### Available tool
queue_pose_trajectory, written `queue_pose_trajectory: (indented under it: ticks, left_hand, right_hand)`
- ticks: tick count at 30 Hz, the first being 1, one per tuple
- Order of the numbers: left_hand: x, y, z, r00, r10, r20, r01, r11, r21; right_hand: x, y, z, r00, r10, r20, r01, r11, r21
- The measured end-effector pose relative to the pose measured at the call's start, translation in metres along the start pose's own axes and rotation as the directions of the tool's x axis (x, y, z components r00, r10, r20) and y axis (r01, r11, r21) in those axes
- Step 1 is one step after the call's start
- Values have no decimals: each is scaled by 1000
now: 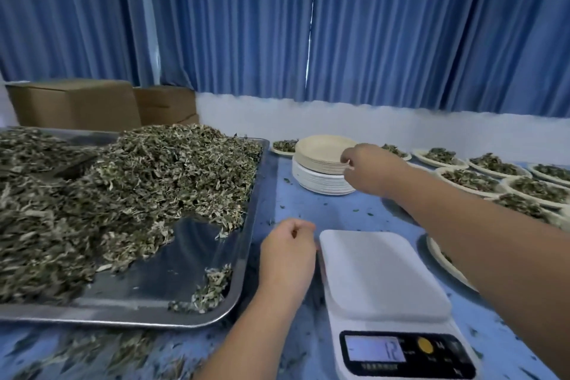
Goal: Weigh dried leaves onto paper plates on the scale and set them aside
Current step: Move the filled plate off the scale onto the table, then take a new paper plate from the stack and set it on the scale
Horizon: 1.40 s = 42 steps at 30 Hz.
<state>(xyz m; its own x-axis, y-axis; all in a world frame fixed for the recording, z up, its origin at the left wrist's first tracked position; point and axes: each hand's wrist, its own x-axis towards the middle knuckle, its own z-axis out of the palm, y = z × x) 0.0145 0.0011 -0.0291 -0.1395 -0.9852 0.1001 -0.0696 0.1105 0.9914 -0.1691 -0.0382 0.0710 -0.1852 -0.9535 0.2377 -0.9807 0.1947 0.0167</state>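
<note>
White scale, grey-green leaves, blue pleated curtains, silver tray.

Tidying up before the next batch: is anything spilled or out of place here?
Yes. Leaf bits lie scattered on the blue table, thickest in front of the metal tray, a few around the scale.

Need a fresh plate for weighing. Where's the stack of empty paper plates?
Head view: the beige-and-white paper plate stack sits beyond the white scale, right of the steel tray; the right hand pinches its edge.
</note>
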Motion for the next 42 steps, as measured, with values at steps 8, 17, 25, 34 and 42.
queue_pose_trajectory:
  ticks: [8, 17, 25, 34, 42]
  left_hand:
    - [0, 6, -2, 997, -75, -5, 74, 994, -85]
    - [-1, 10, -3, 993, -119, 16, 121, 982, -148]
    - [-1, 9, -2, 993, -118, 27, 121, 983, -135]
    - [-1, 8, -2, 993, -116, 30, 119, 986, -113]
    - [-1, 9, -1, 993, -118, 23, 120, 987, -103]
  right_hand:
    - [58, -16, 16, 993, 13, 117, -7, 998, -56]
    - [67, 0, 15, 998, 67, 21, -70, 975, 210]
    - [72, 4, 3, 999, -11, 37, 7, 995, 101]
    - [68, -3, 0, 991, -62, 117, 76, 990, -119]
    - [72, -10, 4, 992, -71, 106, 103, 936, -336]
